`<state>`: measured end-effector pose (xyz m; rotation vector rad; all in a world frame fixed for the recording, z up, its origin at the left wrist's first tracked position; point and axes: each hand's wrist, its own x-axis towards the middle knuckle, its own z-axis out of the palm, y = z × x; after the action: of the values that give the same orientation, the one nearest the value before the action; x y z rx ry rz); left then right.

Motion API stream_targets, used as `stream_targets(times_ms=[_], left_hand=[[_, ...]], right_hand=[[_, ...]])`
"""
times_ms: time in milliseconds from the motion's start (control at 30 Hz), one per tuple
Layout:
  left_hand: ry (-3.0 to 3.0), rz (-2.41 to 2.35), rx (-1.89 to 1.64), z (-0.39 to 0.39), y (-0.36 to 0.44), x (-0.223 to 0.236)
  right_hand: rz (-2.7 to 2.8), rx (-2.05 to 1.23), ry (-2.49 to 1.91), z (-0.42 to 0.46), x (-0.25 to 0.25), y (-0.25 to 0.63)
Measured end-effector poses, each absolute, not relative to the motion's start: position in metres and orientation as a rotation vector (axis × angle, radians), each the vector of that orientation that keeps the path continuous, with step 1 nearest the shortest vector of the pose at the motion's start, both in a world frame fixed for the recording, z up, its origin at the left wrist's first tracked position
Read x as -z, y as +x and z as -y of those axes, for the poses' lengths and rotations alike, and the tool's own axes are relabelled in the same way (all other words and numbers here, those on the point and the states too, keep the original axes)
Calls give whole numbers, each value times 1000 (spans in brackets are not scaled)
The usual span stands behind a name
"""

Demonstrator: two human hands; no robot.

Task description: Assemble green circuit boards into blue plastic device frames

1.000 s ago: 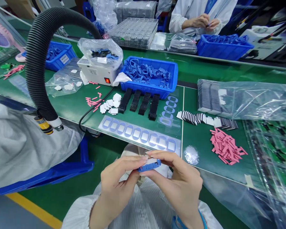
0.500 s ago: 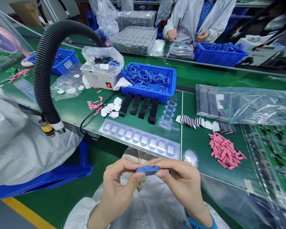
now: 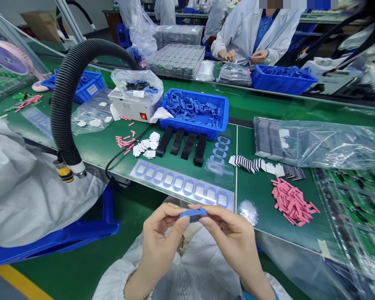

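Between my two hands is a small blue plastic housing [image 3: 193,214], held edge-on just off the front edge of the bench. My left hand [image 3: 164,233] is closed on its left end, thumb in front and fingers behind. My right hand [image 3: 229,231] pinches the right end the same way. The fingers partly cover the part. Just beyond my hands, a clear strip of oval stickers [image 3: 183,183] lies along the bench edge. To the right of it is a small heap of clear film pieces [image 3: 248,211].
Behind the strip stand several black stacks [image 3: 185,146] and a blue bin [image 3: 225,116] of blue housings. Pink strips [image 3: 292,202] lie at right, near trays of green boards [image 3: 359,204]. A black hose [image 3: 61,100] arches at left. A co-worker [image 3: 253,37] sits opposite.
The blue housing stays between both hands, tilted slightly more now. My view has shifted a little. Across the bench, the co-worker's hands have moved closer together.
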<state>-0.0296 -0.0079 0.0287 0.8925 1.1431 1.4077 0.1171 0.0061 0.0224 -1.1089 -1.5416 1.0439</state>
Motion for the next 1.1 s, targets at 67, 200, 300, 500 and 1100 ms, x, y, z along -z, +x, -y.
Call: stream_targets(times_ms=[67,200,300,500,1100], left_hand=[[855,-1122,-1459,7,-26,-27],[834,-1098,-1536,8,-20,-27],[850,-1112,-1559,9,-18,-27],[885,-1130,-1547,15,-18,-28],[475,-1146,-1270,5,-25,-35]], right_hand=[[1561,-870,-1142,-5,-20,112],[1556,-559,-1156,-1,-16,104],[1580,-475,-1123,-2,-16,102],[1526,-508,-1139,1,-20,102],[1523,-1156,-1208,-11,-42,126]])
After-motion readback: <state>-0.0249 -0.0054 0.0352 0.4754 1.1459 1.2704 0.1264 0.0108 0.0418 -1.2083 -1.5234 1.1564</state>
